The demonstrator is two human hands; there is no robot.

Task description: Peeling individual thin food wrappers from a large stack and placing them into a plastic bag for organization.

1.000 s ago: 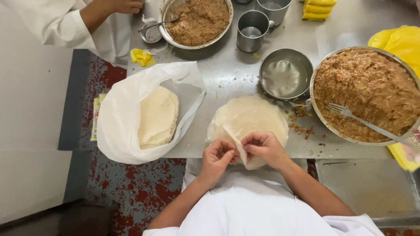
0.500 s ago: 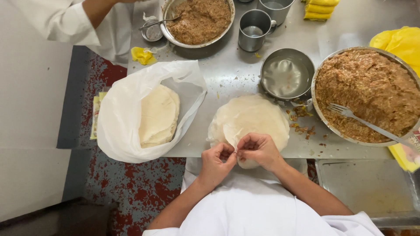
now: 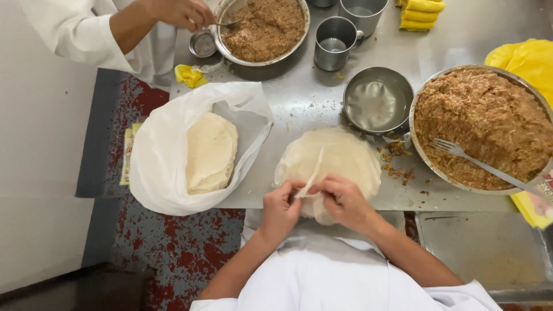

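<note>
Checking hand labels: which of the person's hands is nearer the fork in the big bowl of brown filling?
Right. The right hand lies left of the fork; the left hand lies farther left.

1. A white plastic bag (image 3: 167,155) lies open at the table's left edge, holding round pale wrappers.
2. A flat yellow printed packet (image 3: 128,155) pokes out beneath the bag's left side.

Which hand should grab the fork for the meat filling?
Probably the right hand. The fork lies in the big bowl of filling on the person's right, while the left hand pinches the wrapper stack farther away.
</note>
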